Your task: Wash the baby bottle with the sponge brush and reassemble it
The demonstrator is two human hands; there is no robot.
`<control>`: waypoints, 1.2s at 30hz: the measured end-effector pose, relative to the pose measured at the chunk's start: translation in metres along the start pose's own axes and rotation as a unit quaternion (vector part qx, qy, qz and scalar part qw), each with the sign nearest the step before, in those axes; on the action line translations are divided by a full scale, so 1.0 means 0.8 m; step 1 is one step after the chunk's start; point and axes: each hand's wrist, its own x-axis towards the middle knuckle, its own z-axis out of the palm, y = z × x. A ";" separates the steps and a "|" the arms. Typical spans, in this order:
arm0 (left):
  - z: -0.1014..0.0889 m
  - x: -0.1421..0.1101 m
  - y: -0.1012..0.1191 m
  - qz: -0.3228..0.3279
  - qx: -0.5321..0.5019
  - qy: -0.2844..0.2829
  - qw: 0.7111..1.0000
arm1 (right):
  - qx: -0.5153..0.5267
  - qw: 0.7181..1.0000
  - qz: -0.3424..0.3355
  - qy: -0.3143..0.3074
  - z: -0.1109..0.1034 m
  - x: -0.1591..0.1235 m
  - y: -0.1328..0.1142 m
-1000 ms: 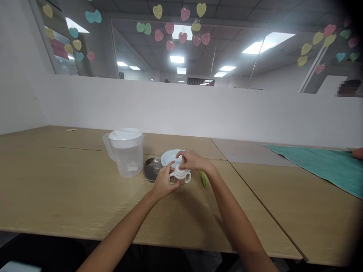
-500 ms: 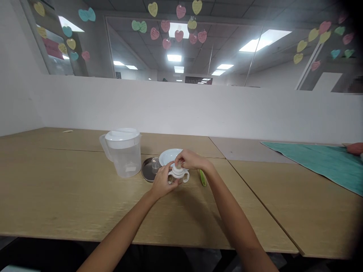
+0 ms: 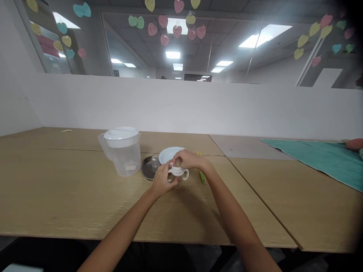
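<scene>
A baby bottle (image 3: pixel 177 172) with a white collar and white side handles stands near the middle of the table. My left hand (image 3: pixel 162 181) is closed round its left side, the thumb along the lower front. From above, my right hand (image 3: pixel 185 158) pinches the clear teat (image 3: pixel 178 163) at the top of the bottle; its fingertips partly hide the teat. Just left of the bottle, a clear dome-shaped cap (image 3: pixel 155 161) sits on a dark round tray (image 3: pixel 147 173). A white plate (image 3: pixel 167 153) lies behind my hands, partly covered by them.
A clear plastic pitcher (image 3: pixel 126 156) with a white lid stands to the left. Right of my right hand lies a green utensil (image 3: pixel 202 177), partly hidden by the wrist. A teal cloth (image 3: pixel 320 156) covers the far right of the table (image 3: pixel 85 204). Behind runs a white wall (image 3: pixel 170 105).
The camera view has shifted slightly. Both hands stay on the bottle, and the fingers of my right hand have moved a little at the teat.
</scene>
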 end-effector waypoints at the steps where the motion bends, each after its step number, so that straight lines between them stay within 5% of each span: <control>1: 0.000 0.000 0.001 0.000 0.001 0.000 1.000 | -0.003 1.000 -0.011 -0.005 -0.001 -0.001 0.001; 4: -0.001 0.000 0.002 -0.001 0.005 0.005 1.000 | -0.023 1.000 -0.009 -0.009 -0.001 -0.002 0.001; 11: -0.001 -0.003 0.000 -0.005 0.001 0.005 1.000 | -0.104 0.984 0.143 -0.019 -0.005 -0.006 -0.008; 21: -0.003 -0.002 0.004 -0.022 -0.001 -0.004 1.000 | -0.145 0.984 0.100 0.024 0.008 -0.002 -0.013; 26: -0.002 -0.003 0.001 -0.007 -0.006 0.000 1.000 | -0.236 0.953 0.171 0.081 0.033 0.013 -0.024; 36: -0.001 -0.006 0.005 -0.049 -0.053 0.007 0.997 | -0.222 0.947 0.215 0.090 0.036 0.013 -0.025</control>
